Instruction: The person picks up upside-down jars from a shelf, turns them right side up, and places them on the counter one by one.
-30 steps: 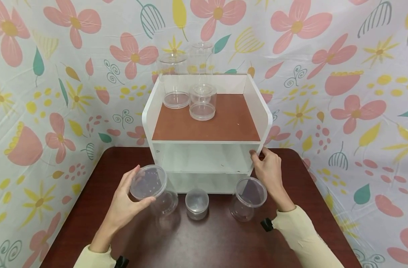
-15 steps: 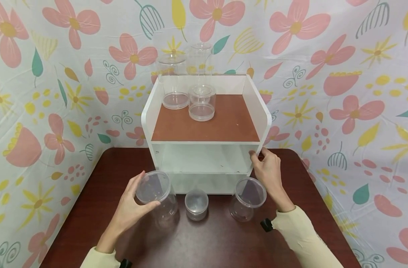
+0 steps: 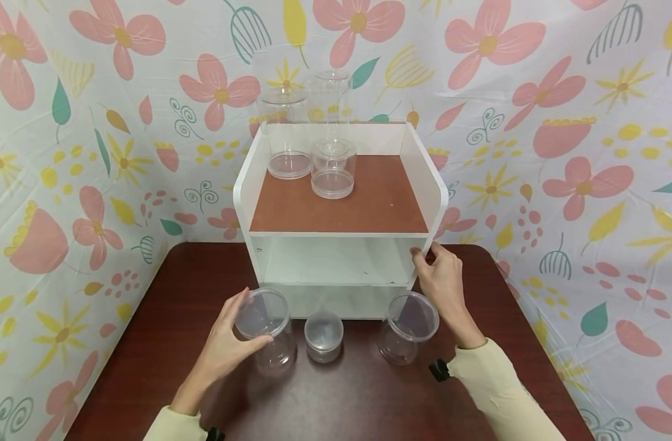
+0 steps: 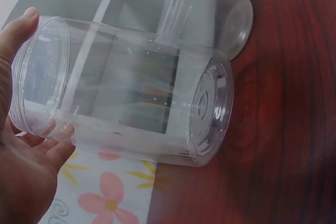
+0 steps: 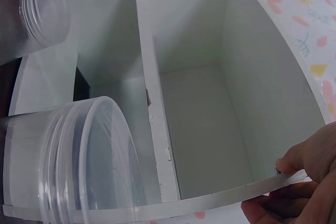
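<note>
Dark table (image 3: 148, 343): left hand (image 3: 225, 349) grips clear jar (image 3: 266, 327) by lid.

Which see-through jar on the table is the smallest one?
The small jar in the middle, between the jar the left hand holds and the right jar. It is much shorter than both.

We find the small jar (image 3: 324, 335) on the desk (image 3: 148, 343) just right of our left fingers (image 3: 242, 303). The shelf (image 3: 338, 202) stands behind it. A jar (image 3: 407, 327) sits just left of our right fingers (image 3: 424, 260).

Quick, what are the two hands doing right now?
Left hand: holding a clear jar by its lidded top.
Right hand: gripping the white shelf at its right side panel.
</note>
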The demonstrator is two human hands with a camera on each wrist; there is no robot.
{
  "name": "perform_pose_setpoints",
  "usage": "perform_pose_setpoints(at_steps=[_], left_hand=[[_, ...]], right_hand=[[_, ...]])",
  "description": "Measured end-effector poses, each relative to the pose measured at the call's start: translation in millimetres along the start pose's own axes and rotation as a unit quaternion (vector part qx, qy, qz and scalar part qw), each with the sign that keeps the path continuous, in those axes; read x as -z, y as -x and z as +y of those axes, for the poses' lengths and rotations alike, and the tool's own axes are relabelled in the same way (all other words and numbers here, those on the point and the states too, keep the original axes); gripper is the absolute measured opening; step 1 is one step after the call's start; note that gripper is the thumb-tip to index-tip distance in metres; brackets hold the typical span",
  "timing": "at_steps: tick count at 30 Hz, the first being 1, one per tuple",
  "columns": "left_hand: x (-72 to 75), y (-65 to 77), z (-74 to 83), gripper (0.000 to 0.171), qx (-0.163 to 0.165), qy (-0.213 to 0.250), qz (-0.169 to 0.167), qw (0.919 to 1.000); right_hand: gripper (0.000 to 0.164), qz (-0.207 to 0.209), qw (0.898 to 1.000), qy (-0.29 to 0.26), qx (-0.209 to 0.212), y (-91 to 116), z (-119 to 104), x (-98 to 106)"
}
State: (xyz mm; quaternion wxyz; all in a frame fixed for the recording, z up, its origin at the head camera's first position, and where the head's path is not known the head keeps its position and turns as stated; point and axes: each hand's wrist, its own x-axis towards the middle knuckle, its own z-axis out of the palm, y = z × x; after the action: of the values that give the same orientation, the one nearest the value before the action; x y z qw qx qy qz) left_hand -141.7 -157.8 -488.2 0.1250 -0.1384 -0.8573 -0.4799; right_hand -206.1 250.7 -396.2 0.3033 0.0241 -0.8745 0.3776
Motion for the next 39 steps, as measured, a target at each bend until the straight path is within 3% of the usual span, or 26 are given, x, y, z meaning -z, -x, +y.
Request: perform_pose_setpoints(at_steps=[21,39], left_hand=[[-16.0,-0.5,-10.9,0.108,0.022,0.012,-0.011,0.9996],[-28.0,1.4,-18.9,0.11,0.016,0.025,-0.004,0.9995]], right_hand=[[0.013,-0.003,1.0,0.0,0.003,0,1,1],[0.014,-0.004,1.0,0.0,-0.005,0,1,0]])
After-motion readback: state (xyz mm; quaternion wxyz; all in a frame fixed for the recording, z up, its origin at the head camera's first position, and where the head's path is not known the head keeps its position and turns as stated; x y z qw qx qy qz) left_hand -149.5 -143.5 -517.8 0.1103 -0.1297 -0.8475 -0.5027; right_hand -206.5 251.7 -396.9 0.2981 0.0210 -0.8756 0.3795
